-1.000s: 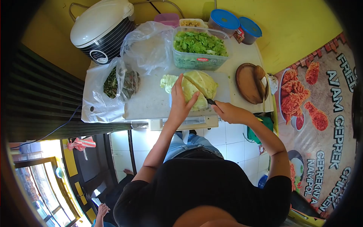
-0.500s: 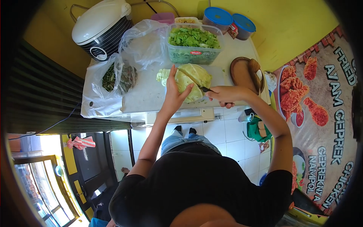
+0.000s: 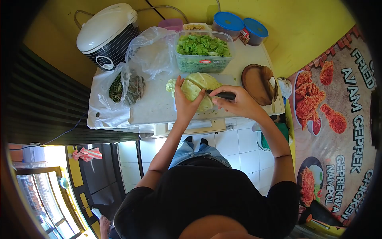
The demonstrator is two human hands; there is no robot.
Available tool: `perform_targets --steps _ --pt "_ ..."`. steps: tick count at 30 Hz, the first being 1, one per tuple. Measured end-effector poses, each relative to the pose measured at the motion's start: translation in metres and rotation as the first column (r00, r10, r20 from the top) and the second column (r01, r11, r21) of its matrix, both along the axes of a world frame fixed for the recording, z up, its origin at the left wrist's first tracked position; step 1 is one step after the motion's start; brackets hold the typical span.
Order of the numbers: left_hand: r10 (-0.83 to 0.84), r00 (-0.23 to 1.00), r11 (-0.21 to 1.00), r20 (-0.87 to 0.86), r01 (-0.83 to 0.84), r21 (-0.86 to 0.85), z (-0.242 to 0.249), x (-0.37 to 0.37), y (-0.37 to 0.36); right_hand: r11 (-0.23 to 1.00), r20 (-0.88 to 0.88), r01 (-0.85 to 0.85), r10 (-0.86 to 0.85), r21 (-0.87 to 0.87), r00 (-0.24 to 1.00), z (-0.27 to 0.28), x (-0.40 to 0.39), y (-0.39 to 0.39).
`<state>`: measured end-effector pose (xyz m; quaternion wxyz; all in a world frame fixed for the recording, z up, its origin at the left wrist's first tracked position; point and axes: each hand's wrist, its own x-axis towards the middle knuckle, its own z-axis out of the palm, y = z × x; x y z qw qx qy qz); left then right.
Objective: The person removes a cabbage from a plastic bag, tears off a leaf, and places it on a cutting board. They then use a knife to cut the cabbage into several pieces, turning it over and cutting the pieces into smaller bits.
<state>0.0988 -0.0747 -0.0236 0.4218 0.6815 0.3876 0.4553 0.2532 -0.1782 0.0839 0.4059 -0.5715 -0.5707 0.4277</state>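
Observation:
A pale green cabbage [image 3: 207,81], with a cut line running across it, lies on the table in front of me. Gripping its left side is my left hand [image 3: 186,104], with the fingers along the far edge and the thumb on the near side. My right hand [image 3: 238,102] holds a knife by its black handle [image 3: 225,95]. The blade end is at the cabbage's right side, close to my left thumb, and is mostly hidden in the cut.
Behind the cabbage stands a clear tub [image 3: 205,63] of lettuce. To the left are a plastic bag [image 3: 133,89] of dark leaves and a rice cooker [image 3: 109,40]. A wooden plate [image 3: 251,85] sits at right, blue-lidded containers [image 3: 229,22] behind. Another person's hand [image 3: 104,225] shows lower left.
My right hand has shifted its grip, so more of the black handle shows, and its elbow has come inward. The left hand stays on the cabbage. Another person's hand has appeared at lower left.

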Motion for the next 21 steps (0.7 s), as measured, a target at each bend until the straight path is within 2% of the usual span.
perform_targets --steps 1,2,3,4,5,6,7,8,9,10,11,13,14,17,19,21 --pt "-0.037 0.999 0.999 -0.020 0.038 0.030 -0.003 -0.002 0.003 0.996 -0.152 0.043 -0.031 0.074 0.988 -0.002 -0.002 0.003" --pt "-0.074 0.996 0.995 -0.042 0.076 0.058 -0.001 -0.004 0.005 0.996 -0.152 0.045 -0.033 0.075 0.988 -0.001 -0.002 0.005" --pt "-0.075 0.996 0.995 -0.042 0.078 0.058 0.001 -0.006 0.007 0.996 -0.024 0.057 -0.055 0.070 0.998 0.000 -0.003 0.006" --pt "-0.152 0.988 0.988 0.039 0.152 0.007 0.004 -0.007 0.008 0.996 0.104 0.068 -0.075 0.065 0.992 0.001 -0.004 0.009" --pt "-0.223 0.967 0.973 0.123 0.229 -0.039 0.008 -0.009 0.009 0.996 0.100 0.070 -0.076 0.064 0.992 -0.004 -0.004 0.016" --pt "-0.225 0.967 0.972 0.118 0.231 -0.041 0.010 -0.012 0.011 0.884 0.307 0.034 -0.198 0.467 0.931 -0.013 -0.005 0.026" --pt "-0.269 0.955 0.960 0.123 0.276 -0.044 0.011 -0.014 0.013 0.630 0.426 -0.104 -0.386 0.769 0.818 -0.019 -0.007 0.034" --pt "-0.314 0.941 0.946 0.129 0.322 -0.045 0.011 -0.016 0.016 0.631 0.424 -0.100 -0.388 0.770 0.818 -0.019 -0.013 0.037" --pt "-0.317 0.940 0.945 0.127 0.324 -0.045 0.010 -0.016 0.018 0.786 0.162 0.038 -0.175 0.617 0.971 -0.019 -0.021 0.038" --pt "-0.338 0.930 0.936 0.145 0.348 -0.056 0.007 -0.017 0.021 0.913 -0.174 0.085 -0.016 0.399 0.985 -0.019 -0.027 0.040" --pt "-0.358 0.919 0.926 0.163 0.372 -0.069 0.005 -0.017 0.021 0.913 -0.177 0.090 -0.019 0.398 0.984 -0.016 -0.031 0.043" --pt "-0.364 0.922 0.928 0.129 0.371 -0.037 0.004 -0.018 0.023 0.961 -0.300 0.140 -0.065 0.238 0.952 -0.005 -0.035 0.049" --pt "-0.366 0.925 0.930 0.100 0.368 -0.006 0.004 -0.018 0.022 0.961 -0.304 0.144 -0.068 0.235 0.950 -0.001 -0.037 0.052" --pt "-0.376 0.912 0.915 0.165 0.393 -0.087 0.009 -0.017 0.022 0.919 -0.317 0.233 -0.129 0.317 0.940 0.013 -0.041 0.068" --pt "-0.389 0.897 0.898 0.210 0.420 -0.128 0.011 -0.018 0.023 0.766 -0.394 0.406 -0.216 0.499 0.893 0.027 -0.039 0.080" --pt "-0.397 0.882 0.881 0.254 0.444 -0.166 0.009 -0.020 0.024 0.797 -0.418 0.404 -0.213 0.449 0.883 0.036 -0.033 0.086"
